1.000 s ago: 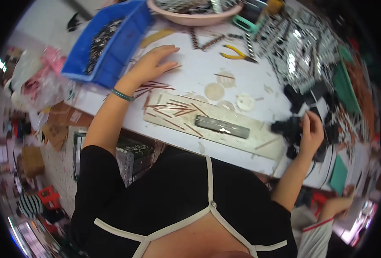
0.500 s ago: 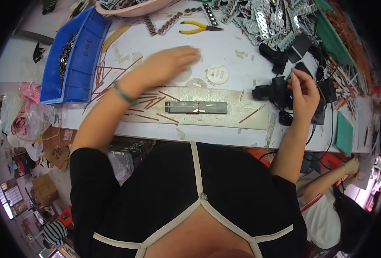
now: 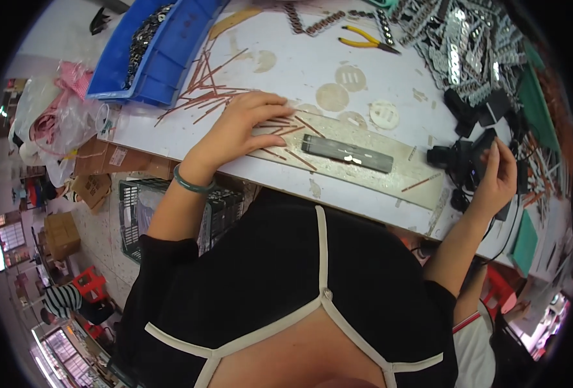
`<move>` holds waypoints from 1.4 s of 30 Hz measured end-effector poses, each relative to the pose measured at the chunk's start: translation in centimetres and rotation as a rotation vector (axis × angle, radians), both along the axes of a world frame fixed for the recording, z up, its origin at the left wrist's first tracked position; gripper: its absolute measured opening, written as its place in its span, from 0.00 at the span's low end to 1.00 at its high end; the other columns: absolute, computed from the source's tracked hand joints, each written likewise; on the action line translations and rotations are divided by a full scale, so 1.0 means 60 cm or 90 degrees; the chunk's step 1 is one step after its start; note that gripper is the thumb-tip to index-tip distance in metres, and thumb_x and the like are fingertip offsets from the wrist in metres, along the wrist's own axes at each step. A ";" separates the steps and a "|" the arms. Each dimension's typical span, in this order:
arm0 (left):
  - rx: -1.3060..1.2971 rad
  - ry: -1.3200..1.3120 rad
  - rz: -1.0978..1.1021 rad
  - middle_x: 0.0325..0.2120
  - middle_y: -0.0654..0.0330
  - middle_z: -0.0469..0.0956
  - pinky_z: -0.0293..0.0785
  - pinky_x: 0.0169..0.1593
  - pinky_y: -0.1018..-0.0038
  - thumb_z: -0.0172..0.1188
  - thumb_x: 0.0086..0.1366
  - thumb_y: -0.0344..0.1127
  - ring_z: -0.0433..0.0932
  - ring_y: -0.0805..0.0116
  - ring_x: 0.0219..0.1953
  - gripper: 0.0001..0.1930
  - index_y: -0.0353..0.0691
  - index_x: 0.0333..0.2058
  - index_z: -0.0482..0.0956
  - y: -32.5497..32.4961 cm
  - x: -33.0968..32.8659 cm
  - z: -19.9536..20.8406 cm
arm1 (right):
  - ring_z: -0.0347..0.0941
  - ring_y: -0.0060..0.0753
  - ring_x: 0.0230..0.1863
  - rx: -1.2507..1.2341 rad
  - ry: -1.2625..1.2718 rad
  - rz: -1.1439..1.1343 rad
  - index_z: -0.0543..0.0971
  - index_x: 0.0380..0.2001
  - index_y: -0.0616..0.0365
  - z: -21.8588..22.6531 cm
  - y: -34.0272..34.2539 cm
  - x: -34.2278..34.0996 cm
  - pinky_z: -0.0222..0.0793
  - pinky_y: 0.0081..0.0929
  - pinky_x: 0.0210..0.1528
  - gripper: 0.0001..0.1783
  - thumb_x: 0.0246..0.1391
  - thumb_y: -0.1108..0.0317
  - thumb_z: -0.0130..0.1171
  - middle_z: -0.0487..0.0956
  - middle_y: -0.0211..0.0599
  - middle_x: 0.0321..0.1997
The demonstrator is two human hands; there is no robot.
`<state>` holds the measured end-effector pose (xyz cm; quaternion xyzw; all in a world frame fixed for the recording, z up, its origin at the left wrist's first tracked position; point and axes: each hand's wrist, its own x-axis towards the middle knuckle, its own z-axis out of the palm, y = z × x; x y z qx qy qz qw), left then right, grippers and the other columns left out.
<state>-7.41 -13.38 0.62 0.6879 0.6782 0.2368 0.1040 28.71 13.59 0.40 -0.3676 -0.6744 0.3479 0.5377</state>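
Observation:
My left hand (image 3: 244, 123), a green bangle (image 3: 194, 183) at its wrist, is lowered over the left end of a pale flat board (image 3: 399, 189). Its thumb is spread from the fingers, and thin brown sticks (image 3: 298, 160) lie under and beside it. To its right on the board rests a grey rectangular metal block (image 3: 348, 154) with a shiny patch in the middle. My right hand (image 3: 498, 181) is beside black devices with cables (image 3: 454, 158). Its fingers are curled with thumb and forefinger tips close together; anything between them is too small to make out.
A blue bin (image 3: 170, 58) of small metal parts stands at the left. Yellow-handled pliers (image 3: 367, 42) lie at the back, near a heap of metal strips (image 3: 457, 45). A white disc (image 3: 384, 114) lies behind the board. A dark crate (image 3: 131, 216) stands below the table edge.
My left hand has come down from above the table onto the sticks, its thumb now apart. The whole view has shifted and tilted. My right hand stays by the black devices.

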 end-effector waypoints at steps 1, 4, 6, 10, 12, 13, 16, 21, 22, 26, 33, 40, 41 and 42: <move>-0.021 -0.003 -0.003 0.50 0.56 0.75 0.65 0.58 0.61 0.69 0.51 0.38 0.72 0.54 0.53 0.26 0.40 0.50 0.78 -0.001 -0.005 0.001 | 0.72 0.14 0.32 0.004 0.001 -0.011 0.81 0.42 0.64 0.006 -0.005 -0.002 0.69 0.12 0.36 0.09 0.58 0.75 0.60 0.80 0.29 0.33; 0.018 0.044 0.004 0.41 0.57 0.75 0.69 0.51 0.64 0.66 0.53 0.33 0.72 0.56 0.46 0.17 0.37 0.42 0.79 -0.003 0.006 0.009 | 0.73 0.16 0.33 0.052 -0.041 0.017 0.81 0.41 0.65 0.014 -0.044 -0.003 0.69 0.12 0.36 0.09 0.57 0.76 0.60 0.80 0.31 0.34; 0.044 0.101 -0.014 0.36 0.55 0.73 0.71 0.48 0.64 0.61 0.55 0.29 0.72 0.54 0.43 0.11 0.34 0.38 0.76 0.000 0.025 0.011 | 0.74 0.18 0.34 0.107 -0.163 0.063 0.81 0.38 0.66 0.027 -0.058 -0.001 0.70 0.15 0.36 0.07 0.56 0.78 0.60 0.80 0.31 0.34; -0.096 0.161 0.033 0.40 0.50 0.72 0.72 0.48 0.61 0.60 0.55 0.26 0.73 0.50 0.45 0.14 0.33 0.41 0.74 -0.007 0.035 0.022 | 0.74 0.45 0.45 0.279 -0.552 0.295 0.80 0.40 0.59 0.070 -0.073 -0.061 0.67 0.36 0.50 0.15 0.45 0.79 0.59 0.79 0.40 0.38; -0.107 0.157 0.007 0.38 0.50 0.72 0.72 0.47 0.61 0.59 0.54 0.26 0.73 0.50 0.43 0.13 0.33 0.39 0.73 0.009 0.033 0.035 | 0.71 0.41 0.51 0.374 -0.656 0.321 0.79 0.41 0.56 0.065 -0.074 -0.085 0.56 0.44 0.64 0.19 0.41 0.79 0.57 0.78 0.35 0.43; -0.124 0.160 0.000 0.37 0.49 0.72 0.72 0.46 0.61 0.59 0.53 0.27 0.73 0.49 0.41 0.12 0.32 0.38 0.73 0.015 0.033 0.039 | 0.71 0.41 0.51 0.368 -0.664 0.309 0.79 0.41 0.56 0.062 -0.075 -0.091 0.56 0.44 0.64 0.19 0.41 0.79 0.57 0.78 0.35 0.43; -0.118 0.118 -0.029 0.35 0.49 0.71 0.72 0.44 0.62 0.58 0.51 0.27 0.73 0.49 0.39 0.12 0.32 0.36 0.72 0.032 0.020 0.042 | 0.72 0.39 0.49 0.325 -0.788 0.436 0.80 0.39 0.56 0.055 -0.075 -0.109 0.52 0.46 0.68 0.17 0.42 0.77 0.57 0.79 0.34 0.38; -0.089 0.016 -0.009 0.34 0.49 0.71 0.72 0.43 0.61 0.58 0.49 0.28 0.74 0.51 0.39 0.12 0.32 0.34 0.72 0.025 0.012 0.026 | 0.74 0.39 0.44 0.231 -0.749 0.519 0.81 0.36 0.59 0.058 -0.038 -0.107 0.58 0.40 0.63 0.13 0.41 0.77 0.60 0.79 0.37 0.35; -0.064 -0.019 0.001 0.34 0.50 0.71 0.72 0.42 0.62 0.58 0.49 0.28 0.74 0.51 0.39 0.13 0.33 0.35 0.72 0.022 0.012 0.021 | 0.75 0.37 0.41 0.193 -0.710 0.554 0.81 0.34 0.60 0.055 -0.028 -0.106 0.63 0.36 0.58 0.12 0.41 0.77 0.61 0.80 0.37 0.33; -0.061 -0.124 0.036 0.32 0.53 0.70 0.70 0.40 0.67 0.59 0.49 0.27 0.72 0.56 0.35 0.13 0.33 0.36 0.73 0.013 0.017 0.015 | 0.71 0.18 0.32 -0.130 -0.590 0.637 0.81 0.32 0.62 0.034 0.009 -0.109 0.69 0.18 0.36 0.10 0.42 0.80 0.67 0.79 0.27 0.30; -0.032 -0.187 0.069 0.32 0.58 0.69 0.67 0.37 0.74 0.60 0.48 0.25 0.68 0.66 0.31 0.13 0.33 0.35 0.74 0.009 0.015 0.003 | 0.74 0.20 0.27 -0.154 -0.765 0.710 0.80 0.28 0.62 0.068 0.031 -0.163 0.69 0.20 0.31 0.10 0.38 0.78 0.70 0.80 0.30 0.25; -0.011 -0.273 0.076 0.32 0.61 0.70 0.66 0.37 0.78 0.61 0.48 0.23 0.68 0.72 0.32 0.11 0.34 0.33 0.76 0.005 0.009 -0.013 | 0.74 0.21 0.26 -0.188 -0.829 0.737 0.79 0.24 0.60 0.076 0.047 -0.173 0.69 0.21 0.30 0.10 0.38 0.75 0.72 0.79 0.30 0.23; -0.013 -0.279 0.077 0.32 0.61 0.70 0.66 0.37 0.78 0.61 0.48 0.23 0.68 0.72 0.32 0.11 0.34 0.33 0.76 0.005 0.008 -0.013 | 0.74 0.20 0.26 -0.192 -0.804 0.748 0.78 0.24 0.60 0.078 0.051 -0.167 0.69 0.19 0.31 0.09 0.39 0.76 0.71 0.80 0.30 0.23; -0.013 -0.282 0.076 0.32 0.61 0.70 0.66 0.37 0.78 0.61 0.48 0.23 0.68 0.72 0.32 0.11 0.34 0.33 0.76 0.005 0.006 -0.014 | 0.74 0.20 0.26 -0.194 -0.806 0.747 0.78 0.24 0.60 0.084 0.052 -0.160 0.69 0.19 0.31 0.09 0.39 0.76 0.71 0.80 0.30 0.23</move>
